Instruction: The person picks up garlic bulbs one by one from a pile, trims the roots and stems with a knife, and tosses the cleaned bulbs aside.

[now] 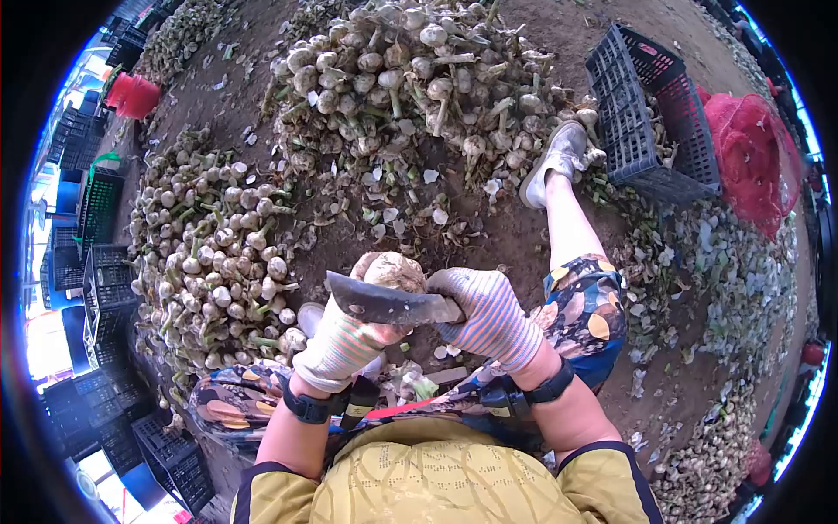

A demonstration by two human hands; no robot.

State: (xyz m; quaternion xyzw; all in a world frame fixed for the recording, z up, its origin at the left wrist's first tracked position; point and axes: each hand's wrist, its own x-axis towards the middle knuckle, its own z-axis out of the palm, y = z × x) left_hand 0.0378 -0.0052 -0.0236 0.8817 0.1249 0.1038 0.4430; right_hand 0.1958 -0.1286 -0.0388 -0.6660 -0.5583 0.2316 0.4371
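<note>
My left hand (342, 342), in a striped knit glove, is closed around a large garlic bulb (393, 269) with its root side facing up and away. My right hand (491, 316), gloved the same way, grips the short handle of a broad, dark-bladed knife (384, 301). The blade points left and lies across the near side of the bulb, overlapping it and my left fingers in this view. Both hands are close together over my lap. The fingers under the blade are partly hidden.
Beyond my hands lies a big heap of untrimmed garlic (393, 79); a pile of cut bulbs (214, 262) spreads at left. A black plastic crate (646, 131) and a red mesh sack (751, 157) stand at right. Leaf scraps (716, 271) cover the ground. More crates (109, 293) line the far left.
</note>
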